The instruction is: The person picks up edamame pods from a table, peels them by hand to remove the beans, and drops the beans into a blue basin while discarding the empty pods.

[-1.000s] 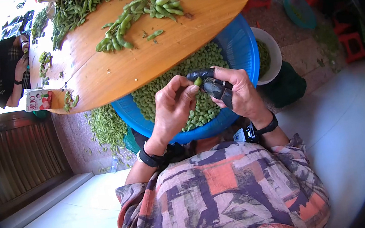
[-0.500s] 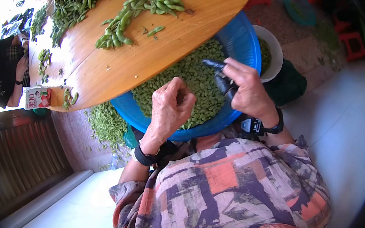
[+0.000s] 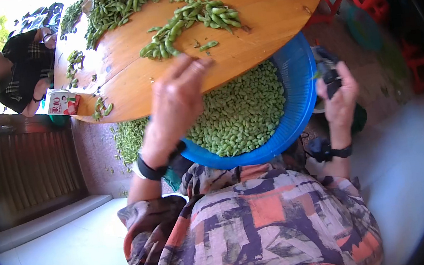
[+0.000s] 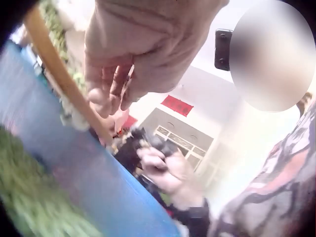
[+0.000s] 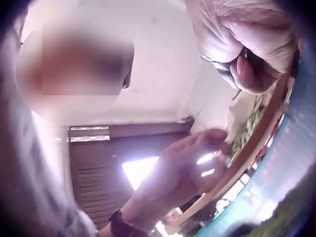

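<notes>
Wooden table (image 3: pixel 267 20) carries pods (image 3: pixel 219 17) beyond the blue basin (image 3: pixel 298 82) of beans (image 3: pixel 241 113) in the head view, the left hand (image 3: pixel 173 97) at the basin's left, the right hand (image 3: pixel 339 93) at its right. Left-wrist view shows left fingers (image 4: pixel 98 101) relaxed, released; right-wrist view shows right fingers (image 5: pixel 244 74) curled, any grasp unclear.

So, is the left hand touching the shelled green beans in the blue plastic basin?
Apart: the left wrist view shows the blue basin wall between left hand and beans.
</notes>
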### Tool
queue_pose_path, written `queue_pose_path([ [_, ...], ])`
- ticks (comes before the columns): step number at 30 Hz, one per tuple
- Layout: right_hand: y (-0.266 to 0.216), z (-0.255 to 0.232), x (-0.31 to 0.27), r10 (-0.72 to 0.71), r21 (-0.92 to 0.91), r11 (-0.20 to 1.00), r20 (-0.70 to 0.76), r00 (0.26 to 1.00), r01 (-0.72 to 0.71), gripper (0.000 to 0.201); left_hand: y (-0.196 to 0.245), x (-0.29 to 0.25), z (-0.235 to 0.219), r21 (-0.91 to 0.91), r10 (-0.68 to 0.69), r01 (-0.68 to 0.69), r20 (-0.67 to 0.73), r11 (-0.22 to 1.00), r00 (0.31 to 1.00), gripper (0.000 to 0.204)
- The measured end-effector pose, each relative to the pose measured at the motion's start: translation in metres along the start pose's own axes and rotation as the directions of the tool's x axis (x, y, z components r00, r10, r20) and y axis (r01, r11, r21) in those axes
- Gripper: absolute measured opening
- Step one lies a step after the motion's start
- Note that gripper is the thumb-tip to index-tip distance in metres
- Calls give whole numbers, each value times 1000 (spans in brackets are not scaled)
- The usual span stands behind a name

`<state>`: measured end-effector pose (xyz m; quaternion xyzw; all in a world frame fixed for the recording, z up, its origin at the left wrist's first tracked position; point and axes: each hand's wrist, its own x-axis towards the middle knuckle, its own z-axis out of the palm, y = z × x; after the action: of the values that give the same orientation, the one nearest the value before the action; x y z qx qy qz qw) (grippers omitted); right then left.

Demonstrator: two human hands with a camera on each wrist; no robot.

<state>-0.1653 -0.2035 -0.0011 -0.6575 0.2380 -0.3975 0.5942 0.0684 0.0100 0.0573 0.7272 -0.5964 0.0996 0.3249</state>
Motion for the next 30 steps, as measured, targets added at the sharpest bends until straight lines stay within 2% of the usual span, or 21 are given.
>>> queue_pose_path([
  [1, -5, -14, 7, 31, -175, 983, -116, 993, -51, 27, -16, 7, -10, 151, 3, 1, -22, 989, 1000, 29],
  [2, 0, -31, 12, 9, -458, 882, -220, 975, -112, 23, -28, 13, -19, 260, -64, 54, 28, 964, 998, 28],
  [4, -2, -45, 14, -126, -697, 712, -237, 963, -79, 27, -45, 22, -29, 384, -28, -22, 124, 923, 992, 27],
  [8, 0, -53, 11, -57, -697, 703, -257, 965, -144, 29, -68, 23, -19, 380, 40, -112, 193, 918, 980, 25],
  [10, -1, -45, 9, -99, -698, 714, -165, 981, -45, 29, -68, 25, -19, 276, 11, -57, 166, 959, 986, 21],
  [11, -7, -36, 7, -99, -659, 751, -165, 981, -35, 27, -67, 27, -21, 275, 16, -62, 166, 959, 986, 21],
  [12, -7, -31, 6, -100, -659, 751, -170, 980, -37, 27, -62, 28, -25, 253, 34, -48, 56, 966, 998, 20],
  [14, -2, -23, 4, -23, -529, 848, -76, 997, -21, 25, -62, 30, -30, 237, 41, 0, -168, 972, 985, 11],
  [15, -4, -12, 4, -43, -503, 864, -25, 999, 25, 21, -55, 29, -31, 149, -169, 203, -212, 968, 962, 12],
  [16, -19, 4, 2, -91, -486, 865, 88, 992, 123, 19, -44, 25, -33, 55, -375, 398, -237, 916, 896, 13],
  [17, -21, 18, 0, -80, -409, 904, 123, 989, 124, 18, -33, 22, -33, 54, -374, 396, -237, 917, 897, 13],
  [18, -19, 29, -3, -70, -328, 937, 158, 985, 120, 17, -19, 19, -30, -226, -525, 489, -137, 842, 840, 13],
  [19, -15, 35, -7, -25, -252, 964, 247, 969, 89, 18, -6, 14, -25, -474, -633, 560, 7, 679, 774, 13],
  [20, -14, 39, -13, 15, -180, 983, 336, 942, 48, 19, 4, 2, -16, -685, -593, 526, 169, 504, 787, 18],
  [21, -26, 54, -17, 65, -89, 995, 337, 939, -37, 20, 22, -4, -6, -752, -563, 550, 293, 363, 773, 16],
  [22, -31, 60, -19, 97, -140, 989, 390, 916, -46, 21, 35, -10, 4, -710, -545, 620, 391, 335, 742, 12],
  [23, -39, 66, -20, 94, -102, 993, 429, 898, -55, 21, 41, -17, 14, -700, -523, 650, 452, 294, 723, 10],
  [24, -44, 70, -22, 89, -62, 996, 468, 879, -67, 21, 48, -22, 25, -740, -542, 645, 468, 192, 698, 10],
  [26, -42, 72, -24, 98, -75, 995, 489, 867, -71, 21, 50, -32, 36, -763, -530, 638, 503, 99, 683, 8],
  [28, -37, 71, -25, 106, -84, 994, 512, 852, -73, 21, 55, -36, 44, -768, -562, 633, 483, 96, 671, 8],
  [30, -31, 67, -25, 153, -72, 988, 553, 819, -137, 26, 57, -40, 51, -773, -596, 628, 461, 94, 657, 8],
])
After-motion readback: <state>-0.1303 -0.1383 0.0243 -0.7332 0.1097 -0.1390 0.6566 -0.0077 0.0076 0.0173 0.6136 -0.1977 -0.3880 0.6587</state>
